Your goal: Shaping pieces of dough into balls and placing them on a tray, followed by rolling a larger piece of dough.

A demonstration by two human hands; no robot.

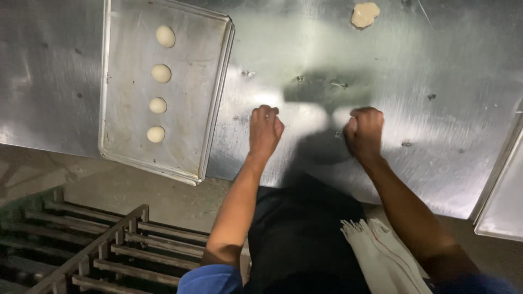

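Observation:
Both my hands press down on the steel table [447,81] in front of me. My left hand [265,130] is curled into a loose fist with knuckles up, and I cannot see anything under its palm. My right hand [364,132] is also curled, and a pale bit of dough [349,126] shows at its thumb side. The hands are about a hand's width apart. A metal baking tray [190,103] lies to the left of my left hand, with several small round dough balls [158,105] in a single column.
A flat lump of dough [365,14] lies at the far side of the table. Another tray's corner [504,190] sits at the right edge. A metal rack [98,245] stands on the floor at lower left. A white cloth [381,256] hangs at my waist.

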